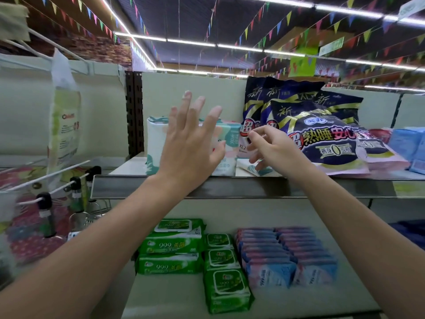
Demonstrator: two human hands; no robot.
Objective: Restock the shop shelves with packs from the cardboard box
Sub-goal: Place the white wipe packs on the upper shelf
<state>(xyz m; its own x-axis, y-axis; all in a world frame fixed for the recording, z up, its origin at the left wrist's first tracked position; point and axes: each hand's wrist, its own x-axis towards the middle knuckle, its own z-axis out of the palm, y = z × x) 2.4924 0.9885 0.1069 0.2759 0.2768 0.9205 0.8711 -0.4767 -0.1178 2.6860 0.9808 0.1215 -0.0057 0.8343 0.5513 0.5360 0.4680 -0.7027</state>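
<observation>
A shop: stocked shelves (230,185), ceiling bunting (287,31)

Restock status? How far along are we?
Done: white-and-teal packs stand on the upper shelf beside navy packs. In hand: nothing; left hand is open before those packs, right hand hovers over a flat pack. Left: probably stand that one up; the cardboard box is out of view, so remaining stock is unknown.

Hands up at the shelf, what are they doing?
A person reaches both hands to the upper shelf. The left hand is spread open in front of the white-and-teal packs. The right hand, fingers loosely curled, hovers beside the dark blue bags. Neither hand grips anything. The cardboard box is out of view.
</observation>
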